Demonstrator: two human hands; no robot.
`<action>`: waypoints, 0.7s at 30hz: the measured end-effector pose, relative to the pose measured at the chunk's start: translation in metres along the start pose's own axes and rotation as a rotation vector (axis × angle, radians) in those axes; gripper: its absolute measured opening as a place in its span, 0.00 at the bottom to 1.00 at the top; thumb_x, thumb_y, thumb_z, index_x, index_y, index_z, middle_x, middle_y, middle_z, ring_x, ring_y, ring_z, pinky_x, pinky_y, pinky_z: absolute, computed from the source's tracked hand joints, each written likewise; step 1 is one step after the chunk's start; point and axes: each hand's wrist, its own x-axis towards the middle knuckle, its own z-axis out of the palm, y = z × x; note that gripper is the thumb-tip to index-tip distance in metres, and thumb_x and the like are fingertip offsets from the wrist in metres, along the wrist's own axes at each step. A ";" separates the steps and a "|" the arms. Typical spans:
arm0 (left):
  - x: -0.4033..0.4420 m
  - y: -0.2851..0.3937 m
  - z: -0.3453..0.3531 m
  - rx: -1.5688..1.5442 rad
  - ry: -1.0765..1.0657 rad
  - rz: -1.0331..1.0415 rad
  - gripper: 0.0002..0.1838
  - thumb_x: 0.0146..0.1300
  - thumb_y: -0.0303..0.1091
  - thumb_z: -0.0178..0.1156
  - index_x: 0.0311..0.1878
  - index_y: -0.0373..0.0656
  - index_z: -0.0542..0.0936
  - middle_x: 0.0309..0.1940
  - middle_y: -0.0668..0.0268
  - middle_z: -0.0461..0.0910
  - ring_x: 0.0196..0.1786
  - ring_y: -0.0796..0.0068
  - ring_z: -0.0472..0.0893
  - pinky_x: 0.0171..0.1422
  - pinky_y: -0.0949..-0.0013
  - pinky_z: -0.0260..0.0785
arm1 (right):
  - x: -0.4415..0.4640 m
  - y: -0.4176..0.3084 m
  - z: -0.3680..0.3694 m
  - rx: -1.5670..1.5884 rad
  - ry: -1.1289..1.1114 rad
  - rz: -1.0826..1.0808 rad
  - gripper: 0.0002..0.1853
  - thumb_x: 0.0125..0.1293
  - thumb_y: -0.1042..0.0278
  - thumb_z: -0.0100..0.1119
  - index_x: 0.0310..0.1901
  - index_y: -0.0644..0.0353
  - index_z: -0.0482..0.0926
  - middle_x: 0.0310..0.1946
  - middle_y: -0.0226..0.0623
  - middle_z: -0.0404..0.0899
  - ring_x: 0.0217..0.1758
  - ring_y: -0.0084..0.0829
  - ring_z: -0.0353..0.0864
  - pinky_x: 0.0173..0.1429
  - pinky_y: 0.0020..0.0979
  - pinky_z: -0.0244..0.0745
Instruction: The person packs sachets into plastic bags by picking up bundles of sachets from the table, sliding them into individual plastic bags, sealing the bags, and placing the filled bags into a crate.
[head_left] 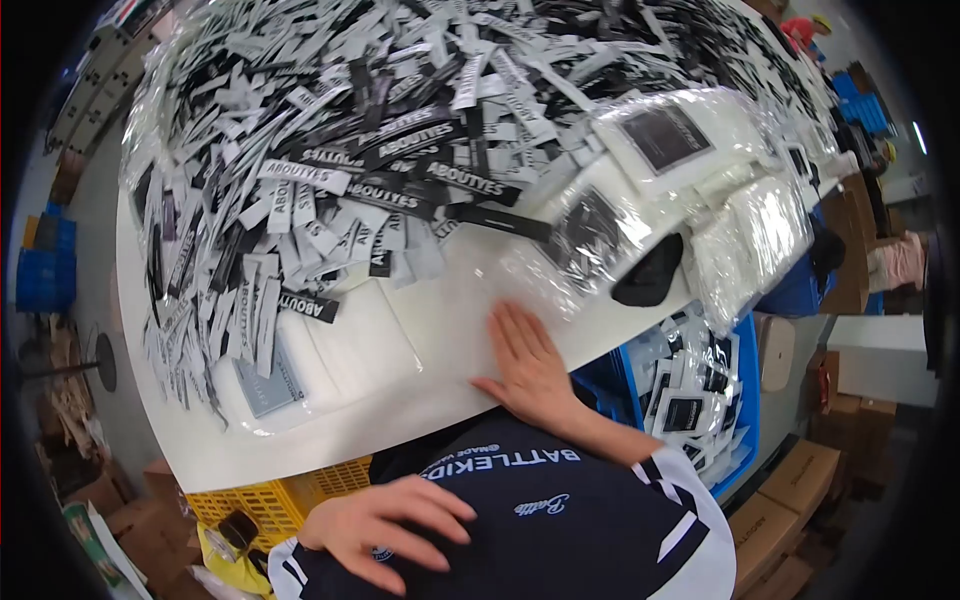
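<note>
My right hand (528, 362) lies palm down with fingers stretched out, at the near part of the white table (350, 435). Its fingertips are at the edge of a blurred sheet of clear plastic, and whether they press on it I cannot tell. In front of my chest hovers my left hand (390, 525), fingers apart and holding nothing. A clear-wrapped white pack (370, 345) with a grey label rests on the table to the left. Right of my right hand lie a wrapped pack with a dark square label (590, 232) and a black oval piece (650, 272).
Black and white printed strips (400, 130) form a large heap over the far table. More wrapped packs (755, 235) are stacked at right. Below the table edge stand a blue bin (745, 440) of small labelled packets and a yellow crate (270, 500). Cardboard boxes (800, 480) sit lower right.
</note>
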 end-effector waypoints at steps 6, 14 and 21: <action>-0.079 -0.012 0.022 0.236 1.058 -0.227 0.10 0.62 0.26 0.53 0.42 0.30 0.78 0.41 0.51 0.80 0.48 0.58 0.78 0.56 0.59 0.69 | -0.066 0.015 -0.006 -0.029 -0.088 0.090 0.39 0.57 0.50 0.62 0.67 0.57 0.63 0.70 0.50 0.55 0.73 0.49 0.54 0.70 0.54 0.50; -0.109 -0.010 -0.011 1.241 1.505 -0.353 0.07 0.62 0.25 0.55 0.41 0.34 0.79 0.42 0.54 0.80 0.48 0.58 0.78 0.56 0.65 0.67 | 0.016 -0.012 -0.024 0.031 -0.310 -0.147 0.35 0.55 0.62 0.65 0.65 0.61 0.65 0.70 0.48 0.56 0.73 0.49 0.56 0.66 0.57 0.57; -0.144 -0.049 -0.035 1.619 1.628 -0.714 0.24 0.62 0.39 0.59 0.60 0.41 0.72 0.63 0.49 0.64 0.66 0.48 0.62 0.68 0.53 0.52 | 0.061 -0.068 -0.008 0.635 -0.313 -0.475 0.16 0.55 0.77 0.63 0.47 0.62 0.79 0.45 0.44 0.80 0.49 0.42 0.80 0.52 0.36 0.75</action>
